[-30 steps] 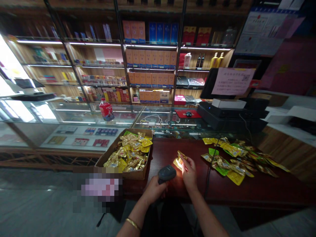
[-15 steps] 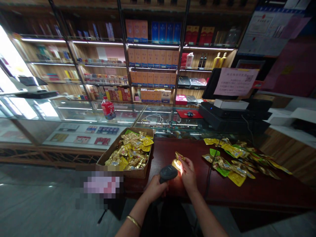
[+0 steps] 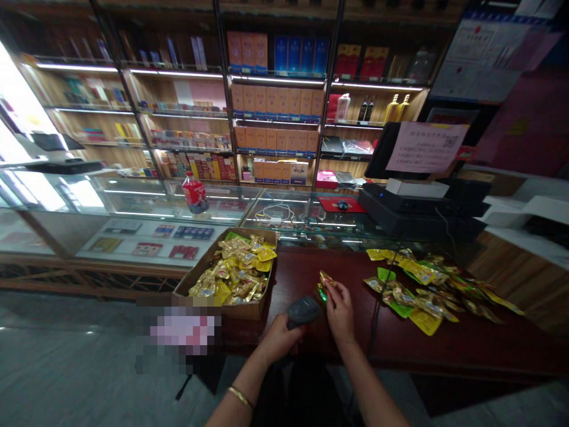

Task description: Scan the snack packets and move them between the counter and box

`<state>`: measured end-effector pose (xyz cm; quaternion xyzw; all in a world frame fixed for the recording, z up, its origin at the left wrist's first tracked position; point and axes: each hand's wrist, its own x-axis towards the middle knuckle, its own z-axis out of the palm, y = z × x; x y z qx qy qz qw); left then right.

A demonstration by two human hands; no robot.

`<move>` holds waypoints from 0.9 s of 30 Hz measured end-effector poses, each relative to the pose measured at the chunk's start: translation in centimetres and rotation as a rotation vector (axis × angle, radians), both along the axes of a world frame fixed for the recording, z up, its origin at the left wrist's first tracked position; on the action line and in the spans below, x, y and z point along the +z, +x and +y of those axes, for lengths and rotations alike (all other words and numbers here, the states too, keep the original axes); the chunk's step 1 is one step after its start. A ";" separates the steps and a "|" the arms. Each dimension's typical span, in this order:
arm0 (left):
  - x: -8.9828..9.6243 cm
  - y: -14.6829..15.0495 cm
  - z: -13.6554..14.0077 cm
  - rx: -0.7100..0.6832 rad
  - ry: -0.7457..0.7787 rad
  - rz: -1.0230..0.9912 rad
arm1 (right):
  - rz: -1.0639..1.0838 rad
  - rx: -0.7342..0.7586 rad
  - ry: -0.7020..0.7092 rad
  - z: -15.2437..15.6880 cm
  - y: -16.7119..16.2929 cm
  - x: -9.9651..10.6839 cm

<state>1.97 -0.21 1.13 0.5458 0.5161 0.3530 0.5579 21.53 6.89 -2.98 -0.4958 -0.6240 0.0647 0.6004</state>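
Note:
My left hand (image 3: pixel 281 337) is wrapped round the handle of a dark barcode scanner (image 3: pixel 303 311), whose head points toward my other hand. Between the fingers of my right hand (image 3: pixel 340 308) is a small gold foil snack packet (image 3: pixel 326 280), held just above the dark red table. A green glint shows on the packet's lower part, in front of the scanner. To the left stands a cardboard box (image 3: pixel 265 290) filled with gold and yellow packets (image 3: pixel 235 270). On the right side of the table, more gold, yellow and green packets (image 3: pixel 420 287) lie in a loose spread.
Behind the table runs a glass display counter (image 3: pixel 222 204) with a red-labelled bottle (image 3: pixel 194 193) on it. A black monitor bearing a paper notice (image 3: pixel 424 148) stands back right. A dark cable (image 3: pixel 380 308) crosses the table. Stocked shelves (image 3: pixel 278 121) line the wall.
The bright white light on the packet has gone and a small green glint shows instead. The packet and my right hand have tilted or shifted slightly; the scanner stays in nearly the same place.

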 end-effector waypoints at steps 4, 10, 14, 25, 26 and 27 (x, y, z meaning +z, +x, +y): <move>-0.1 0.2 -0.1 0.023 0.021 0.011 | 0.002 -0.059 0.024 0.5 0.6 -0.1; 0.1 -0.1 -0.6 -0.008 0.046 -0.014 | -0.008 -0.027 -0.007 0.8 1.2 -0.4; 0.4 -0.3 -0.7 -0.011 0.031 -0.035 | -0.002 -0.012 -0.022 0.9 1.1 -0.6; 0.2 -0.1 -0.4 0.014 0.046 0.001 | 0.179 -0.190 -0.231 1.3 2.1 -0.8; 0.1 -0.1 -0.4 0.028 0.049 0.000 | 0.233 -0.182 -0.273 1.4 2.4 -0.9; 0.0 0.0 -0.4 0.042 0.050 0.000 | 0.293 -0.161 -0.322 1.6 2.6 -1.0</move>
